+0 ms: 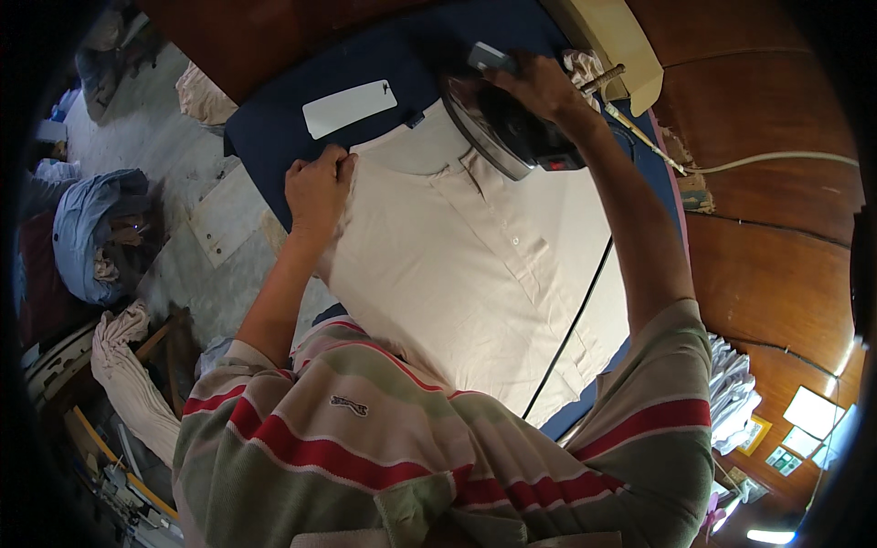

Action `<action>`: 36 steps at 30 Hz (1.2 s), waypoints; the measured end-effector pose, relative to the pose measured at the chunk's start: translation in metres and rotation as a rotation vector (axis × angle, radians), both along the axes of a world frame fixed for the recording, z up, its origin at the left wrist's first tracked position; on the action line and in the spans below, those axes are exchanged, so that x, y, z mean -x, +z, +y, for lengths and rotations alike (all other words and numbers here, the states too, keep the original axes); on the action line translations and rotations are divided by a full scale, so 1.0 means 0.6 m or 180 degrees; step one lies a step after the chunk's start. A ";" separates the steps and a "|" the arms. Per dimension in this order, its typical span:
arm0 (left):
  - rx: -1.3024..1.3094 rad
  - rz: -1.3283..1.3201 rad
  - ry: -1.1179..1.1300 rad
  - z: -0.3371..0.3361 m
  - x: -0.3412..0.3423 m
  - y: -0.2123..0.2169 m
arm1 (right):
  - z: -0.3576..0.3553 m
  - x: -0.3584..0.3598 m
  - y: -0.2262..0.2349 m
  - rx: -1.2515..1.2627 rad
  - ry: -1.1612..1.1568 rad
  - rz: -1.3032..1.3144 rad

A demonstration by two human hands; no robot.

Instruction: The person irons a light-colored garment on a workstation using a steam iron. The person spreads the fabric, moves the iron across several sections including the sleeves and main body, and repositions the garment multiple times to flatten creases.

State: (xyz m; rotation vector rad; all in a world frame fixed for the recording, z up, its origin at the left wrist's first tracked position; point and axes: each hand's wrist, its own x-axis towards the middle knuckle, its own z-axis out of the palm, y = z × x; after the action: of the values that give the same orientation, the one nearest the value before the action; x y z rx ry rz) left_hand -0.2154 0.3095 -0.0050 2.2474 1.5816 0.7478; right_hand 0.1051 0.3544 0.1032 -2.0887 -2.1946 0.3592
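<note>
A cream collarless shirt [438, 265] with a buttoned placket lies spread on a dark blue padded ironing table [283, 68]. My right hand [546, 89] is wrapped round the handle of a dark electric iron [512, 132]. The iron sits at the right side of the shirt's neckline, by the top of the placket; its soleplate is hidden. At the shirt's left shoulder, my left hand [318, 187] is closed with the fabric edge pinched in its fingers. A flat white template [349, 108] with a small hole lies just beyond that hand.
A thin black cord [571, 324] runs across the shirt. Right of the table are a pale hose [767, 157], a yellowish board [621, 46] and a wooden wall [749, 100]. Piled blue cloth [91, 233] stands on the left, above the grey floor [178, 228].
</note>
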 end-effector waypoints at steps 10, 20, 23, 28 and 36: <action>-0.0134 -0.0188 0.0000 -0.002 -0.004 0.000 | -0.058 0.101 0.059 0.0519 0.1258 -0.0136; 0.0004 -0.0120 0.0020 -0.003 -0.003 -0.005 | -0.048 0.142 0.048 0.0697 0.1311 -0.0314; -0.0041 -0.0105 0.0063 -0.002 0.000 -0.003 | -0.041 0.139 0.049 0.0905 0.1291 -0.0166; 0.0026 -0.0155 0.0081 -0.001 -0.002 0.000 | -0.051 0.080 0.075 0.0671 0.0515 0.0058; -0.0072 -0.0104 0.0041 -0.001 -0.005 -0.004 | -0.100 0.004 0.049 0.0493 0.0055 0.0259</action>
State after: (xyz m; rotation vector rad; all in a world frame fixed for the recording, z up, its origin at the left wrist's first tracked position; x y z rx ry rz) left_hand -0.2126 0.3086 -0.0074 2.2312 1.5817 0.8055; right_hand 0.1025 0.2946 0.1326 -2.0897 -2.2045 0.6232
